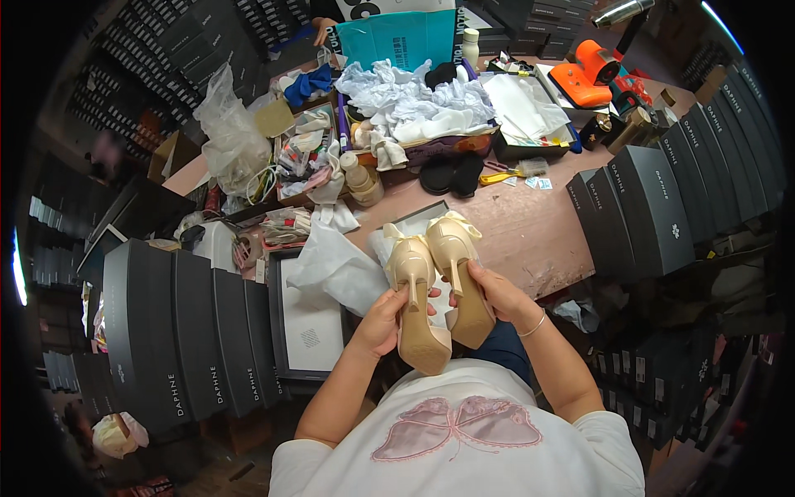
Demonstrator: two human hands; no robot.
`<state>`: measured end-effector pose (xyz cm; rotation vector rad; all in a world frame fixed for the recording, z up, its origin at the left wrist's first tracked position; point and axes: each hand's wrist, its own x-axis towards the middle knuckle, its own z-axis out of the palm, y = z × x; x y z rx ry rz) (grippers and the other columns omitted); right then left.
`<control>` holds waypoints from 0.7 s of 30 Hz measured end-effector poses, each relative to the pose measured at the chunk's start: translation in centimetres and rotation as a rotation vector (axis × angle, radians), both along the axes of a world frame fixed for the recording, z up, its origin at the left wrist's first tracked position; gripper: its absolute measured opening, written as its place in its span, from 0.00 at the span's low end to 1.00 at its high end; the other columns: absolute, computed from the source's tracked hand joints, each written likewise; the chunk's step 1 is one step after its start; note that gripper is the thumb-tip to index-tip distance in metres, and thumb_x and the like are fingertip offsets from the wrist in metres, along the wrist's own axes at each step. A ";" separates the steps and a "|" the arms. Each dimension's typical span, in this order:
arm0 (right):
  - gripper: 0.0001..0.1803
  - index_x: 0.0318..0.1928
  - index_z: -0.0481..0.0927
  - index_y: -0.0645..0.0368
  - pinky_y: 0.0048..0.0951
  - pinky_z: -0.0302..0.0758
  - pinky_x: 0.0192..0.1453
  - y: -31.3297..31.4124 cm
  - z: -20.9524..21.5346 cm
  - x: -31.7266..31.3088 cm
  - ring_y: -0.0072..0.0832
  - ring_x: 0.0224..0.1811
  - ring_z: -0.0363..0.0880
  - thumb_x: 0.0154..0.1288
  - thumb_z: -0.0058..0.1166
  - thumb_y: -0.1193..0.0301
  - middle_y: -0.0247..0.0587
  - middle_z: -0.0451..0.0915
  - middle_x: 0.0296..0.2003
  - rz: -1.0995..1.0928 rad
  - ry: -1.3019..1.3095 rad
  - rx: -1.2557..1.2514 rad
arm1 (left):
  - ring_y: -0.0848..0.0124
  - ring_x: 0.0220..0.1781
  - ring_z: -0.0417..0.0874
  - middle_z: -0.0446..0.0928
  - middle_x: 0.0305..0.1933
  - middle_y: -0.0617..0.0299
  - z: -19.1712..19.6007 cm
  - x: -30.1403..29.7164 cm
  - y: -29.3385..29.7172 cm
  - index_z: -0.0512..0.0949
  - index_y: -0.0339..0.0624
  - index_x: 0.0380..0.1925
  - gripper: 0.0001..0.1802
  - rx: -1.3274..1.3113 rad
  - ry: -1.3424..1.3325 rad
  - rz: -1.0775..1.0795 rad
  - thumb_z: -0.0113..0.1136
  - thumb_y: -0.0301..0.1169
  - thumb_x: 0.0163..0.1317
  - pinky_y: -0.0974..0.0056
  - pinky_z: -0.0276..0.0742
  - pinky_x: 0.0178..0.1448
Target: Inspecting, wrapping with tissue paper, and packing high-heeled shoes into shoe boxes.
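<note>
Two cream high-heeled shoes are held side by side in front of my chest, heels and tan soles turned up toward me. My left hand (383, 319) grips the left high-heeled shoe (423, 348) around its side, near the slim heel. Around the right high-heeled shoe (473, 323) my right hand (499, 291) is closed, thumb beside the heel. Pale bows show at the back of both. Beyond them, partly hidden, lies an open grey box (435, 213). Left of my left hand is a shoebox lid or tray (308, 331) with white tissue paper (335, 263) over its far end.
Stacked dark shoeboxes stand at the left (145, 331) and right (650, 211). Across the pink table (522, 236) are a bin of crumpled white paper (414, 99), a bottle (358, 174), a brush (530, 168), an orange tape dispenser (586, 83) and a teal box (397, 41). Another person's hand (324, 31) shows at the far side.
</note>
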<state>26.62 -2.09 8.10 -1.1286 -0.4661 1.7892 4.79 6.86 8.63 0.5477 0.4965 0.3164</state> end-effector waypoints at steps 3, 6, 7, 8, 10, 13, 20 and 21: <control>0.31 0.57 0.69 0.64 0.25 0.78 0.47 0.0 0.2 1.6 0.23 0.42 0.77 0.75 0.32 0.47 0.40 0.76 0.40 0.077 -0.060 0.091 | 0.72 0.44 0.80 0.76 0.52 0.55 0.2 1.0 0.5 0.67 0.35 0.57 0.22 0.013 -0.010 0.013 0.43 0.42 0.73 0.65 0.81 0.47; 0.33 0.56 0.69 0.65 0.26 0.74 0.50 -0.1 1.1 0.8 0.24 0.44 0.76 0.74 0.33 0.46 0.41 0.76 0.40 0.050 -0.262 0.268 | 0.74 0.44 0.80 0.77 0.48 0.56 -0.4 1.7 0.6 0.69 0.35 0.55 0.21 0.059 -0.025 0.008 0.43 0.41 0.73 0.66 0.80 0.48; 0.33 0.56 0.69 0.65 0.27 0.74 0.50 -0.2 1.3 0.7 0.25 0.44 0.75 0.74 0.33 0.45 0.41 0.77 0.41 0.049 -0.372 0.317 | 0.75 0.43 0.80 0.78 0.43 0.59 -0.2 1.9 0.7 0.71 0.35 0.53 0.20 0.118 -0.034 -0.007 0.44 0.40 0.72 0.67 0.79 0.48; 0.34 0.56 0.69 0.65 0.28 0.73 0.51 -0.3 1.5 0.7 0.26 0.44 0.75 0.73 0.33 0.45 0.42 0.77 0.41 0.048 -0.482 0.367 | 0.75 0.42 0.80 0.78 0.42 0.59 -0.1 2.1 0.6 0.71 0.35 0.53 0.19 0.159 -0.017 0.025 0.45 0.39 0.72 0.67 0.79 0.48; 0.35 0.56 0.69 0.65 0.29 0.72 0.52 -0.8 1.5 0.8 0.27 0.45 0.75 0.72 0.33 0.43 0.42 0.77 0.42 0.031 -0.619 0.421 | 0.75 0.42 0.80 0.78 0.40 0.60 -0.3 2.9 0.1 0.72 0.35 0.52 0.19 0.230 0.011 0.079 0.45 0.38 0.72 0.67 0.78 0.48; 0.36 0.55 0.70 0.64 0.29 0.72 0.50 -1.1 1.3 1.3 0.27 0.44 0.75 0.71 0.35 0.41 0.42 0.77 0.40 -0.001 -0.664 0.453 | 0.75 0.41 0.80 0.78 0.40 0.60 -0.7 3.3 0.4 0.72 0.35 0.52 0.18 0.246 0.001 0.017 0.45 0.38 0.72 0.67 0.79 0.48; 0.35 0.47 0.73 0.64 0.27 0.71 0.35 -1.3 1.1 2.5 0.23 0.30 0.71 0.69 0.39 0.40 0.35 0.74 0.28 -0.001 -0.642 0.434 | 0.74 0.42 0.81 0.79 0.41 0.59 -2.1 4.6 0.0 0.72 0.35 0.51 0.17 0.293 0.046 0.068 0.44 0.37 0.71 0.66 0.79 0.48; 0.34 0.45 0.74 0.64 0.27 0.70 0.34 -1.3 1.0 2.7 0.22 0.28 0.70 0.69 0.40 0.41 0.34 0.74 0.27 -0.008 -0.656 0.440 | 0.74 0.42 0.81 0.79 0.41 0.59 -2.3 4.9 0.0 0.72 0.35 0.51 0.17 0.290 0.047 0.070 0.45 0.37 0.71 0.66 0.79 0.48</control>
